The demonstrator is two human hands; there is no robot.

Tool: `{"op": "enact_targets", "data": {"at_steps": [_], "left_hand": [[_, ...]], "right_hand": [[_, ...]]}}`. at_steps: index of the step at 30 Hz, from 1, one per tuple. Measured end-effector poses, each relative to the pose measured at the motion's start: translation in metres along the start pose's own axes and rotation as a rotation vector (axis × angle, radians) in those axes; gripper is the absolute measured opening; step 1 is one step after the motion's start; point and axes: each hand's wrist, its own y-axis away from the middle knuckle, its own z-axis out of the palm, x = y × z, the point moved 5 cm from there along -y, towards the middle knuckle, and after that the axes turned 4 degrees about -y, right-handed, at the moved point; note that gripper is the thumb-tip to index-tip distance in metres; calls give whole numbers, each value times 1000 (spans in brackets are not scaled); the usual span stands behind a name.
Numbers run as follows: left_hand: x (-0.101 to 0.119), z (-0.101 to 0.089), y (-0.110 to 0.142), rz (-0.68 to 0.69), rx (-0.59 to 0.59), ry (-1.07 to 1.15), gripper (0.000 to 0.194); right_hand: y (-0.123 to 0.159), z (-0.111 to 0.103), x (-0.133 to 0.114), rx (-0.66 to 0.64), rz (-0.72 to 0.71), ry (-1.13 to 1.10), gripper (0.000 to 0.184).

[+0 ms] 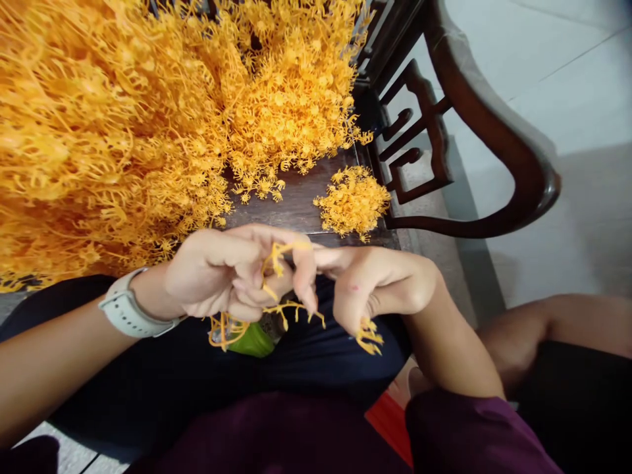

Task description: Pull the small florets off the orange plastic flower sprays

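Note:
My left hand [224, 270] is curled closed around a thin yellow plastic flower stem [291, 309] with short side stubs, its loops hanging below the palm. From the right, my right hand [390, 280] meets it, fingertips bent inward and close to the left fingers. A small spiky yellow flower piece [370, 337] sticks out under my right thumb, apparently pinched there. The fingers overlap, so their exact hold on the stem is partly hidden. Just beyond the hands, a small heap of yellow flower pieces [354, 201] lies on the dark wooden seat [276, 214].
A large mass of yellow artificial flowers [123, 131] covers the left and back of the seat. A curved dark wooden armrest [523, 171] rises at the right. Something green [254, 341] shows below my hands. Another person's leg [557, 322] is at the lower right.

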Motion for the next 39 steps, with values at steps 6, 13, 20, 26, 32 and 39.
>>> {"op": "enact_targets", "data": {"at_steps": [6,13,20,26,32,39], "left_hand": [[19,-26,0,227,301,36,7],[27,-39,0,416,520,65,12],[31,-36,0,529,621,92,23],[34,-33,-1,614,622,101,27],[41,-27,-1,711,602,216,14],[51,-13,3,675,412,303,5]], "right_hand": [[48,-50,1,636,433,699,20],[140,-126,20,895,830,1046,17],[156,-124,19,877,911,1203,52],[70,-68,6,814,454,1006,30],[0,-18,15,692,296,832,28],[-19,-14,31,651,317,186,37]]}}
